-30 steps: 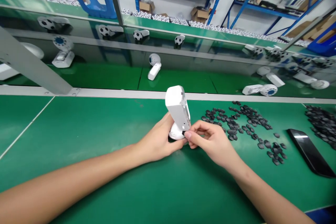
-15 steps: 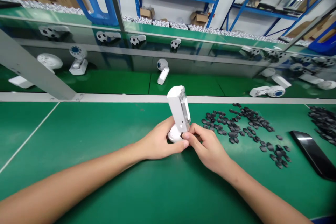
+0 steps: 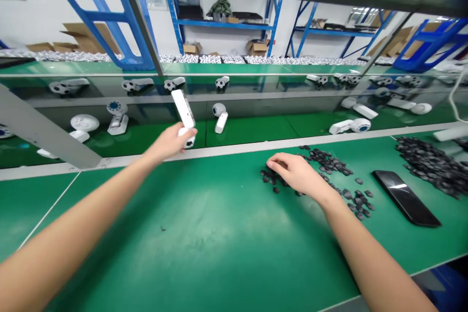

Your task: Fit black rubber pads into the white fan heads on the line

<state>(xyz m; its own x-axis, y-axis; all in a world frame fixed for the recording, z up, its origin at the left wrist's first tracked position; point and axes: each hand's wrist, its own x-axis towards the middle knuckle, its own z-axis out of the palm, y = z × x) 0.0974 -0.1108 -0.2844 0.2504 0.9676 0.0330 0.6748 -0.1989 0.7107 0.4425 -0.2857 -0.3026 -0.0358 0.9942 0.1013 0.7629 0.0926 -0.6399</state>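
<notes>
My left hand [image 3: 170, 142] is stretched out over the far edge of the green bench, closed round the round base of a white plastic device [image 3: 184, 111] that stands up out of its grip. My right hand [image 3: 294, 171] rests palm down on the left end of a scatter of small black parts [image 3: 331, 165], fingers curled onto them; whether it has one pinched is hidden.
Beyond the bench's white rail runs a lower green conveyor [image 3: 263, 124] carrying more white devices [image 3: 219, 116]. A black phone [image 3: 405, 197] lies at the right, with another heap of black parts [image 3: 431, 163] behind it. A grey slanted strut [image 3: 40, 131] stands at the left.
My left hand has carried the white device away from the bench middle, up and left toward the conveyor. My right hand let go of it and moved right onto the black parts.
</notes>
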